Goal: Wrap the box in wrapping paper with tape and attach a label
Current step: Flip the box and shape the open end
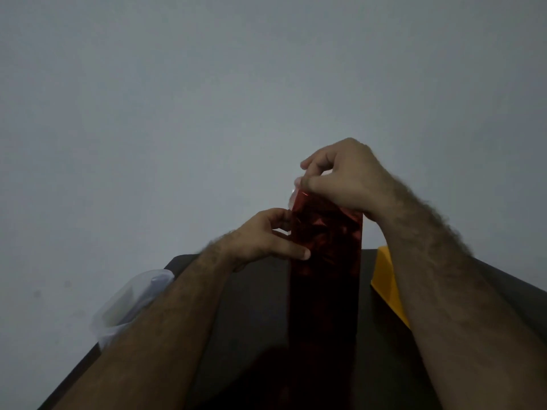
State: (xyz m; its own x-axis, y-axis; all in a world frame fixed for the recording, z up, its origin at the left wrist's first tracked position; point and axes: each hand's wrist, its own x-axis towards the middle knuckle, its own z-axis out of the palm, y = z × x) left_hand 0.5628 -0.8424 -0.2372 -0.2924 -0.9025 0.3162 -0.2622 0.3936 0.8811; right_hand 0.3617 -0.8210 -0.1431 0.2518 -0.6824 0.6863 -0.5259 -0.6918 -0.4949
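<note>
Above the counter (254, 291), the upright red-wrapped box (325, 261) is steadied by the left hand (263, 241); its top flap is pinched by the right hand (340, 176), directly overhead.

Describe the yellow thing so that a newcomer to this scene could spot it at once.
Start at the dark table, then find the tall red-wrapped box that both hands hold upright. Right of it, partly behind the right forearm, lies the yellow thing: flat-sided, and the only bright yellow here.

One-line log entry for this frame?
red-wrapped box upright | left hand grips its side | right hand pinches tape at top
</note>
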